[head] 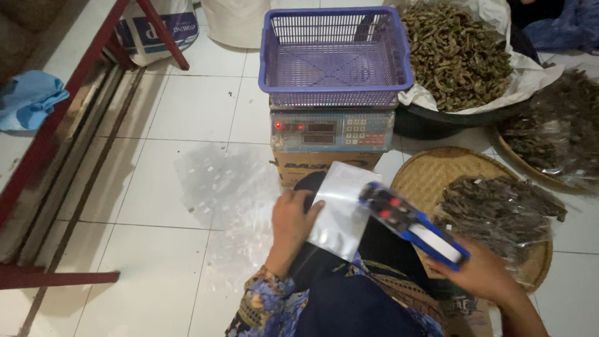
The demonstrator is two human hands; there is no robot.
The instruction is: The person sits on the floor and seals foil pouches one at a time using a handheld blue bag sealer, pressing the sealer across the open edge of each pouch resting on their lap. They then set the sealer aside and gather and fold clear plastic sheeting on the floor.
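A clear plastic bag [340, 212] is lying flat across the lap of a person who is sitting on a white tiled floor [156, 206]. The left hand [292, 221] is pressing down on the bag's left edge, fingers spread apart and resting flat on it. The right hand [483, 271] is gripping a blue and white label gun [412, 226], fingers wrapped tightly around its handle, and the gun's dark front end is sitting just over the bag's upper right corner.

A loose pile of empty clear bags [228, 200] is lying on the tiles just left of the lap. Directly ahead, a digital scale [334, 131] is sitting on a cardboard box [312, 167], and a purple plastic basket [335, 56] is resting on the scale. To the right, a round woven tray [430, 175] is holding filled bags of dried brown pods [499, 212]. Further back on the right, a dark basin lined with white cloth is holding a large heap of loose dried pods [458, 53]. A red metal frame [68, 106] is running along the left side.
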